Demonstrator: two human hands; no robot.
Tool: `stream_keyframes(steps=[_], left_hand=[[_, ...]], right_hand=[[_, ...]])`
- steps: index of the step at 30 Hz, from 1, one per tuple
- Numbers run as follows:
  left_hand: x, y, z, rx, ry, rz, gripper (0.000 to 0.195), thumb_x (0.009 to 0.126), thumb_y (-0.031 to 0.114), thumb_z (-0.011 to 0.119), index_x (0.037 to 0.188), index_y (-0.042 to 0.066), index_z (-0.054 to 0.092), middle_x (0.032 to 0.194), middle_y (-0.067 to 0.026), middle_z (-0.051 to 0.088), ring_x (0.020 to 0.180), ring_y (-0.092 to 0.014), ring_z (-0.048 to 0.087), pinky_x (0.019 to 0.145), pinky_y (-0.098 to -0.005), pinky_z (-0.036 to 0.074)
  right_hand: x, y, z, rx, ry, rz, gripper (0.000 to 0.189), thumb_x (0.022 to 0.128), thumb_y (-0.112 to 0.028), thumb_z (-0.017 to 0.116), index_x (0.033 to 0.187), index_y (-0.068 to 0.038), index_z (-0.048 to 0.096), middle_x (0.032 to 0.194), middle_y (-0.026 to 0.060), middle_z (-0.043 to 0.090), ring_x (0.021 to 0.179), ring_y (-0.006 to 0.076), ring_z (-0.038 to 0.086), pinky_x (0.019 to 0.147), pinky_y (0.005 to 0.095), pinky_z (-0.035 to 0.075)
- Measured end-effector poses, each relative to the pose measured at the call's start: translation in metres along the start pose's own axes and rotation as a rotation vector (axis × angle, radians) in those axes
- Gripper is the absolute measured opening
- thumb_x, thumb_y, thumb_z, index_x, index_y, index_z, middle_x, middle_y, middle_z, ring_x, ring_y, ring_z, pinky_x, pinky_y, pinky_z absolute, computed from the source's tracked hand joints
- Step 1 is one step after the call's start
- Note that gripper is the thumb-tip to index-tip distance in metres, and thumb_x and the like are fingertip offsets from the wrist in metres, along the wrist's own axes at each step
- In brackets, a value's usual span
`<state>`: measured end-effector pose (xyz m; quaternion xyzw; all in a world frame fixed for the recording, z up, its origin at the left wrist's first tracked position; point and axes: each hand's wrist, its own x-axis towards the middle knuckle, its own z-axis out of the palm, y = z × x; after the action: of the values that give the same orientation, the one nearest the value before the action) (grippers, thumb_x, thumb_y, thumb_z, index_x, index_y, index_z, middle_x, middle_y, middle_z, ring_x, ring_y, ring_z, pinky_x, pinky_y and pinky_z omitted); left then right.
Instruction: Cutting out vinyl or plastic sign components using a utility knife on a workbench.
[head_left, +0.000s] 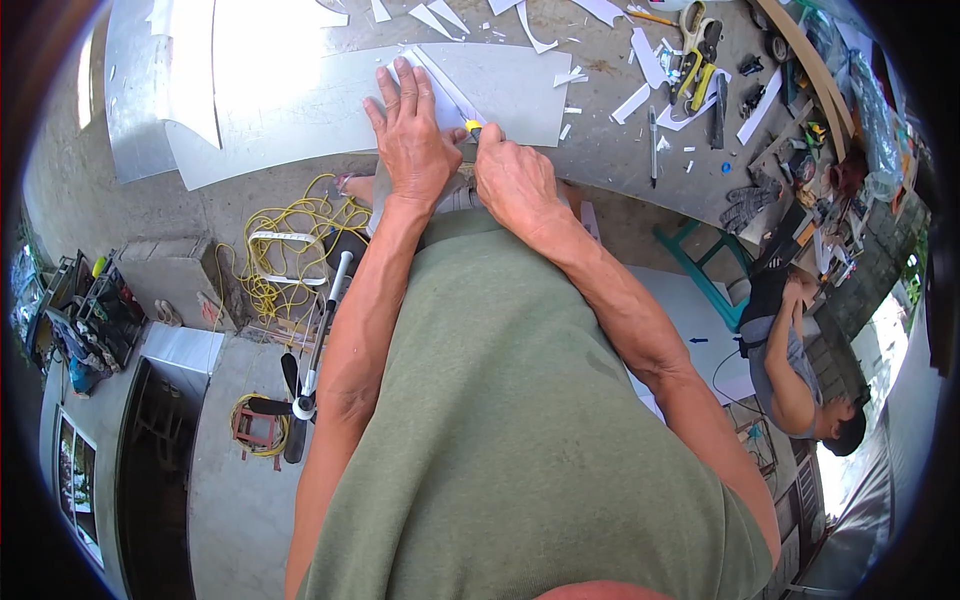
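My left hand (411, 142) lies flat with its fingers spread, pressing on a small white sheet (448, 112). Beneath that sheet is a wide grey translucent cutting surface (300, 112) at the table's edge. My right hand (517, 180) grips a cutter knife (472, 129) with a yellow collar and dark handle. Its thin blade points up and left over the white sheet, close to a narrow pale strip (439, 75) that runs along the sheet's right side. Whether the strip is a ruler or cut material I cannot tell.
White offcuts (649, 56), yellow-handled cutters (705, 82), scissors (691, 26) and a marker pen (652, 146) lie on the table (615, 169). A grey glove (750, 201) rests near its right edge. Another person (787, 367) is at the right, by a green stool (701, 262). Yellow rope (277, 277) tangles below left.
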<state>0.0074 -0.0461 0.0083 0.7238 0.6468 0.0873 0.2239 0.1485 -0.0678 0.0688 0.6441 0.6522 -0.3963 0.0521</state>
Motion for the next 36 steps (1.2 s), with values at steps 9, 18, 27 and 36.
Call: stream_keyframes(steps=[9, 18, 27, 36], left_hand=[[-0.001, 0.001, -0.001, 0.016, -0.029, -0.002, 0.101, 0.064, 0.019, 0.088, 0.151, -0.004, 0.041, 0.164, -0.0231, 0.029, 0.154, -0.043, 0.020, 0.118, -0.0657, 0.019], [0.000, 0.004, -0.004, 0.001, -0.049, -0.002, 0.097, 0.066, 0.020, 0.087, 0.148, -0.008, 0.042, 0.164, -0.0247, 0.028, 0.154, -0.044, 0.017, 0.120, -0.0652, 0.016], [0.000, 0.000, -0.003, 0.012, -0.046, 0.017, 0.101, 0.066, 0.021, 0.089, 0.150, -0.007, 0.040, 0.164, -0.0254, 0.027, 0.153, -0.047, 0.018, 0.117, -0.0683, 0.018], [0.002, 0.000, -0.002, 0.020, -0.052, 0.018, 0.100, 0.067, 0.021, 0.088, 0.150, -0.006, 0.040, 0.163, -0.0257, 0.028, 0.153, -0.046, 0.020, 0.118, -0.0663, 0.018]], right_hand=[[-0.010, 0.004, 0.006, -0.016, -0.017, 0.049, 0.015, 0.090, -0.005, 0.056, 0.099, 0.004, 0.048, 0.073, 0.0259, 0.068, 0.072, 0.0438, 0.072, 0.065, 0.0516, 0.058], [-0.012, 0.003, 0.004, -0.031, 0.005, 0.048, 0.015, 0.090, -0.005, 0.057, 0.099, 0.003, 0.048, 0.073, 0.0250, 0.068, 0.071, 0.0417, 0.072, 0.064, 0.0501, 0.059], [-0.014, 0.003, 0.001, -0.069, -0.061, 0.046, 0.023, 0.090, -0.007, 0.061, 0.106, 0.008, 0.053, 0.080, 0.0224, 0.071, 0.075, 0.0348, 0.075, 0.065, 0.0433, 0.061], [-0.015, 0.003, 0.001, -0.077, -0.045, 0.044, 0.022, 0.090, -0.007, 0.062, 0.104, 0.008, 0.054, 0.078, 0.0222, 0.071, 0.073, 0.0335, 0.075, 0.064, 0.0418, 0.061]])
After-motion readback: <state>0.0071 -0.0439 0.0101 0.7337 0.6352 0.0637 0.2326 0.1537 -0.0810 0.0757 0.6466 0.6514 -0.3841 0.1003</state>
